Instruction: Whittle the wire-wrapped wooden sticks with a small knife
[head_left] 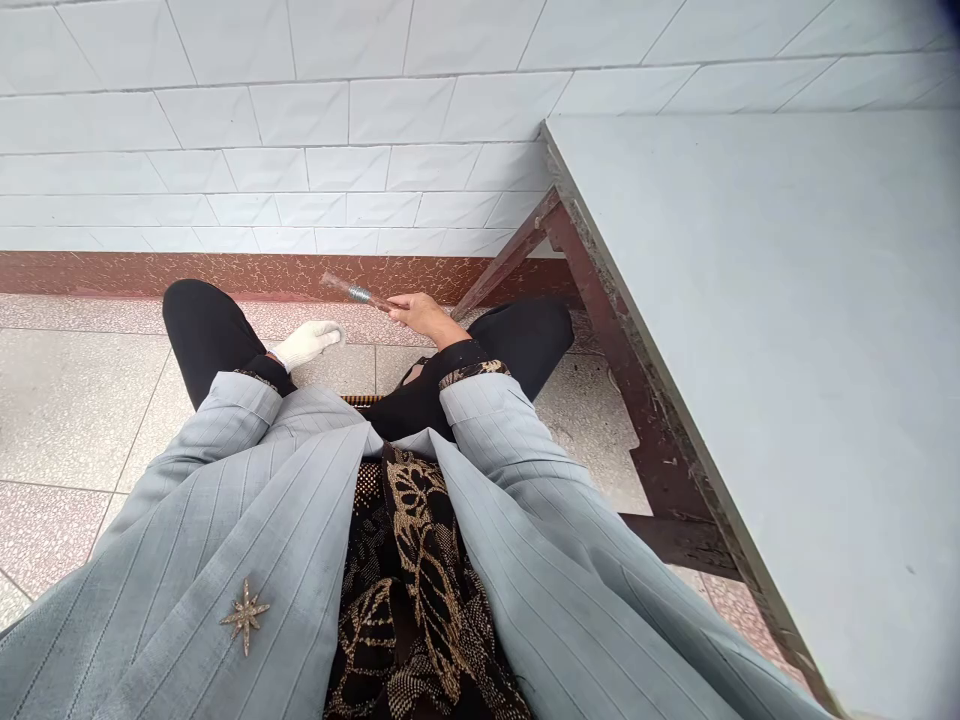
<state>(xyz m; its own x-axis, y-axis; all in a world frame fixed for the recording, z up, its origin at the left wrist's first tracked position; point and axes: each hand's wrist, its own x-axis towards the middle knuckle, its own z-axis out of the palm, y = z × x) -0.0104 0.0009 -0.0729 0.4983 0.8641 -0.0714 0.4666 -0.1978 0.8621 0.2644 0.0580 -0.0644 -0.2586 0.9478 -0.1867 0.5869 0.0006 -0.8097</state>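
Note:
My right hand (420, 313), bare, is closed around the brown handle of a thin brush (358, 294). The brush is held in the air, slanting up to the left, with a silvery wire-like band around it and a pale brownish tip. My left hand (306, 344) wears a white knitted glove and sits beside my left knee, apart from the brush. Its fingers are drawn together; whether they hold something small is too unclear to tell.
A pale-topped table (750, 350) with dark red-brown legs stands close on my right, its edge near my right knee. White tiles (397, 160) cover the wall ahead above a red-brown skirting (112, 275). Speckled floor tiles (75, 400) lie below.

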